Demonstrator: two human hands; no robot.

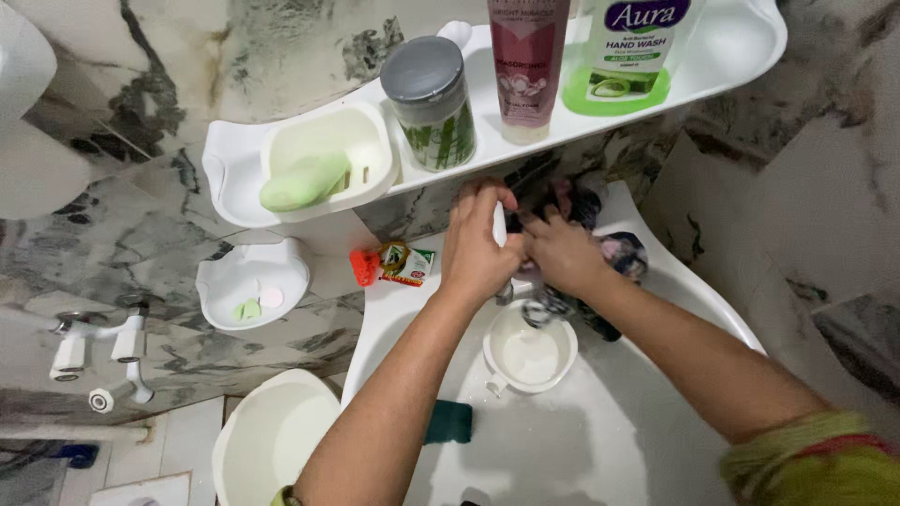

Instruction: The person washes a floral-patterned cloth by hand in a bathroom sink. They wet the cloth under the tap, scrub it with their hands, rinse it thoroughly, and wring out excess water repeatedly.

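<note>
Dark patterned cloth [614, 253], bunched at the back edge of the white basin [712, 309], is clamped in both the left hand [478, 248] and right hand [562, 253], and likely could drip or slip onto the white cup [530, 356] just below, tipping it.

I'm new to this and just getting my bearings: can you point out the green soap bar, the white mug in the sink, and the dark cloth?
soap bar [305, 181], head view, middle of its top.
mug [530, 356], head view, inside bottom.
cloth [623, 253], head view, bunched part right of the hands.
</note>
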